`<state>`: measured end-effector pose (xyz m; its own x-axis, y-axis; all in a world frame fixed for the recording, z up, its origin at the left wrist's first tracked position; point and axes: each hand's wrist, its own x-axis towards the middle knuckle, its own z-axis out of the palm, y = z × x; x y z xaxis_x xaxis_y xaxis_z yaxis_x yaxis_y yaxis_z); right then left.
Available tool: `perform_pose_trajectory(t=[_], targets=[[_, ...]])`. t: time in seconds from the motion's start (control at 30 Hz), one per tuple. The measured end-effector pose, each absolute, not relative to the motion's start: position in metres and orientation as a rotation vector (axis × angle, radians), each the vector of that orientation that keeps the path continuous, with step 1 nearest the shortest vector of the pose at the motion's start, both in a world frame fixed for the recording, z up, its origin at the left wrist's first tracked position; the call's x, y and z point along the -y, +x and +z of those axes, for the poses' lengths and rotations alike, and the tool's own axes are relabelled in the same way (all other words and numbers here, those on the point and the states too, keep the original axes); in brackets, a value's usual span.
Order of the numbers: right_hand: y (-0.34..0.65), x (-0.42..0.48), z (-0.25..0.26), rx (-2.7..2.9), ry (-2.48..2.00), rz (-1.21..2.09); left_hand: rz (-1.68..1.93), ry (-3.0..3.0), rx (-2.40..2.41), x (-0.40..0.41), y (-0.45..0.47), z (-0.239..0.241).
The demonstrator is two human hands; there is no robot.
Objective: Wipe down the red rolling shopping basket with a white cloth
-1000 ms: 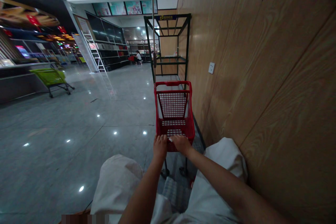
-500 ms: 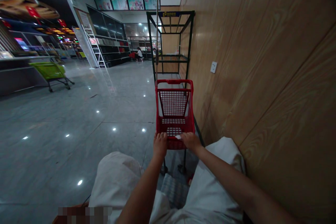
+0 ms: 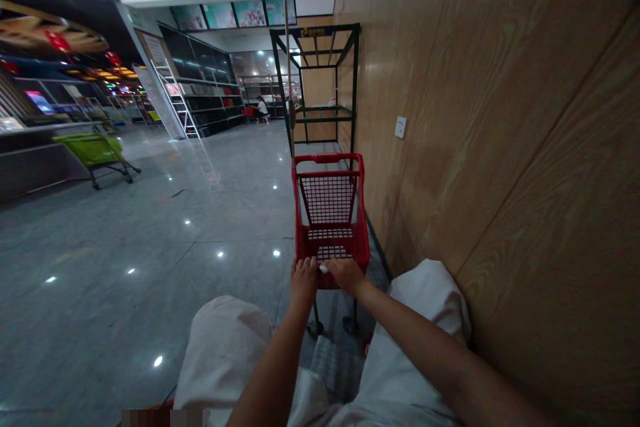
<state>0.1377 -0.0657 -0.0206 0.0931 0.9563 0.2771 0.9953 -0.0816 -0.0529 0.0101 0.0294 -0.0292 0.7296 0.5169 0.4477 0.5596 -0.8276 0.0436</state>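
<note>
1. The right hand has slid left since half a second ago, right beside the left hand.
2. It pinches a white scrap; the left hand grips the near edge of the red cart.
3. The red cart stands in front of the person, by the wooden wall.
4. The gray floor is shiny.
5. A green cart stands far left.

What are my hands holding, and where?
Left hand: red plastic shopping cart, by its near rim. Right hand: small white item, exact hold unclear.
</note>
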Motion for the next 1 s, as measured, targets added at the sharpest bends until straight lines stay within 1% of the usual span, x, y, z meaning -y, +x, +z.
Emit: perform_pose_trajectory(t=[0.2,0.43,0.53,0.63,0.7,0.87,1.0], targets=[[0.171,0.099,-0.024,1.946,-2.175,-0.348,-0.694,-2.829,0.907,-0.026,0.013,-0.029],[0.132,0.070,-0.026,1.883,-2.163,-0.386,-0.729,-2.842,0.928,-0.019,0.016,-0.019],[0.125,0.072,-0.023,1.915,-2.054,-0.359,-0.728,-2.842,0.920,-0.020,0.014,-0.017],[0.135,0.085,-0.021,2.024,-1.875,-0.328,-0.726,-2.843,0.906,-0.023,0.013,-0.018],[0.145,0.092,-0.019,2.039,-1.833,-0.276,-0.722,-2.843,0.907,-0.024,0.013,-0.020],[0.157,0.084,-0.011,1.901,-1.998,-0.081,-0.728,-2.842,0.923,-0.024,0.014,-0.023],[0.151,0.071,-0.005,1.777,-2.142,0.005,-0.737,-2.834,0.904,-0.025,0.014,-0.025]])
